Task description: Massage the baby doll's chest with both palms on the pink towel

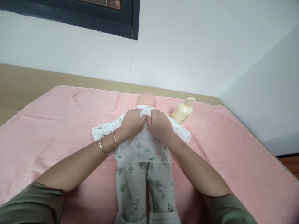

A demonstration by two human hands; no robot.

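Observation:
A baby doll point(146, 100) lies stretched out with its bare, rounded head away from me and no face showing. It wears a white top point(144, 148) and matching trousers point(135, 180), both printed with small green animals. My left hand point(133, 122) rests on the left side of the doll's upper body, just below the head. On the right side, my right hand point(161, 123) lies the same way. Both palms are down, fingers laid over the shoulder area, and the thumbs meet at the middle. The fingertips are partly hidden.
A pink cloth point(79, 124) covers most of the wooden surface point(25, 77). Beyond the doll's right sleeve stands a cream pump bottle point(183, 111). A white wall point(177, 53) with a dark window frame point(112, 19) rises behind, and another wall point(268, 93) stands at the right.

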